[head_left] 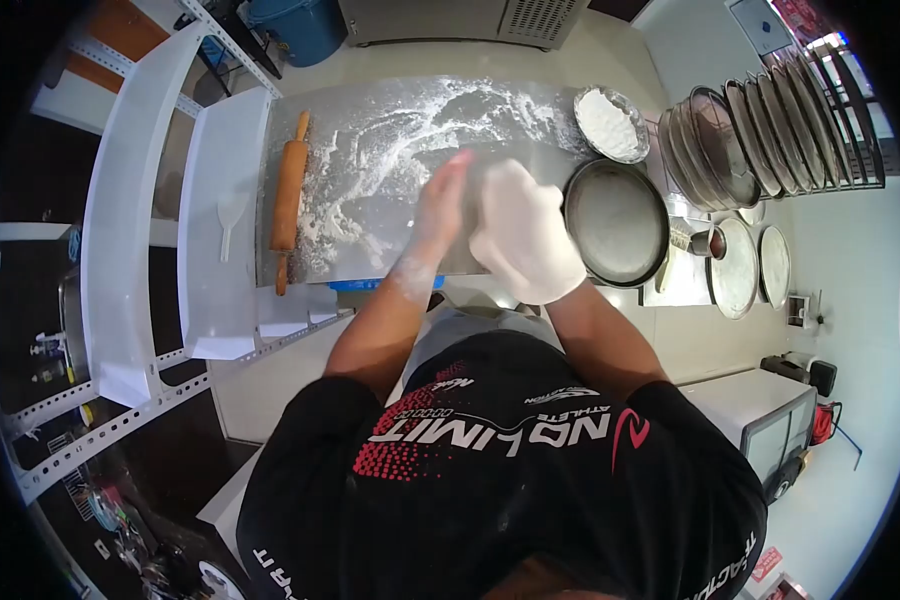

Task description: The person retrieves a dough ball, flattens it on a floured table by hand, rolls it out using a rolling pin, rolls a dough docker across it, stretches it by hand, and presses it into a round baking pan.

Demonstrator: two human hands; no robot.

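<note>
A soft, flattened sheet of white dough is draped over my right hand and wrist, hiding the fingers beneath it. My left hand, dusted with flour and blurred by motion, is raised just left of the dough. Its fingers look stretched out, and a narrow gap separates it from the dough. Both hands are above the near part of a metal worktable streaked with flour. Right beside the dough lies a round, dark-rimmed pan.
A wooden rolling pin lies along the table's left edge. At the far right corner sits a bowl of flour. Several round pans stand in a wire rack to the right. White shelving holding a white spatula borders the left.
</note>
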